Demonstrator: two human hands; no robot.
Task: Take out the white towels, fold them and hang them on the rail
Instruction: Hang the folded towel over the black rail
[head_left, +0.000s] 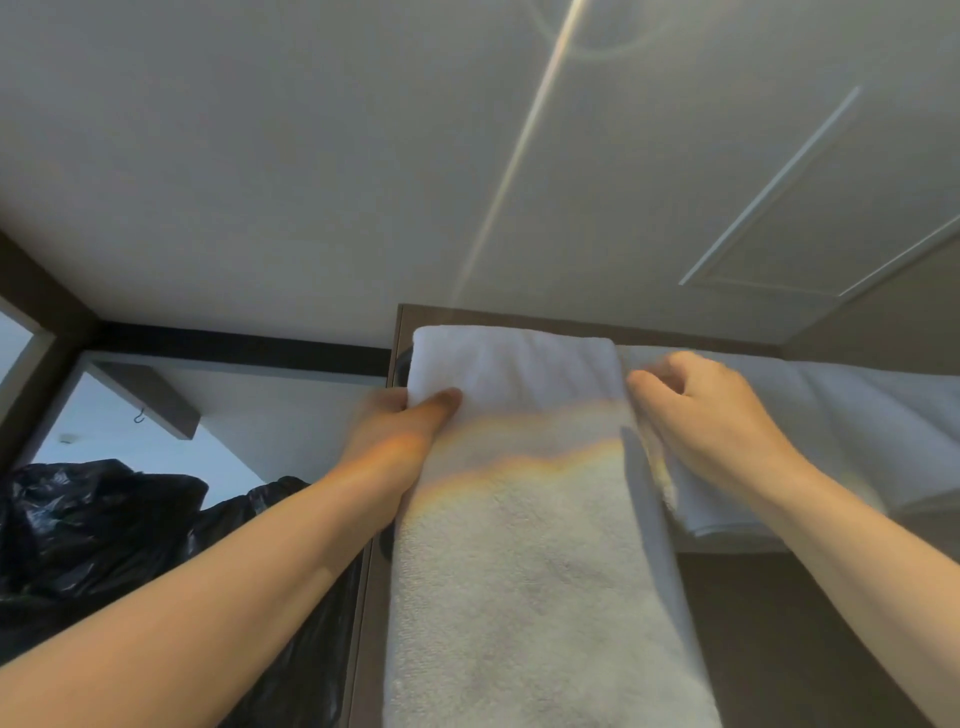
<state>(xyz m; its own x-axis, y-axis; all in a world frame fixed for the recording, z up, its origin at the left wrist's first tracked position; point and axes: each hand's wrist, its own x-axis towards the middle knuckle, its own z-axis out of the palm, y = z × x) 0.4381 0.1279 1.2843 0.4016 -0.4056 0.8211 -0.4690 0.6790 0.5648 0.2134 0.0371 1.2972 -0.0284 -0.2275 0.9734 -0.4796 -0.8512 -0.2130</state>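
Head view, looking upward along a dark wall panel (789, 634). Nearest the camera, two bare forearms enter from the lower corners and flank a folded white towel (524, 561), which hangs in a long strip down the panel and runs out of frame at the bottom. Higher up, the left hand (402, 423) pinches the towel's left edge – thumb (441, 400) laid flat across the front face, the remaining fingers hidden behind the cloth. The right hand (711, 415) meets the opposite edge at the same height, its fingers (649, 382) pressed together and curled round that edge; motion blur softens their outline. Above both hands the towel turns over in a smooth fold, draped across the rail (401, 364), of which only a dark end piece shows just left of the fold. Just beside it on the right, partly covered by the right hand, a second white towel (857, 431) hangs folded at the same level. To the left and farther back lies a crumpled black plastic bag (104, 525), with a small hook (138, 415) on the pale wall above it. Farthest off – a plain white ceiling (260, 156) and a white panelled door (779, 218), crossed by a bright streak of glare.
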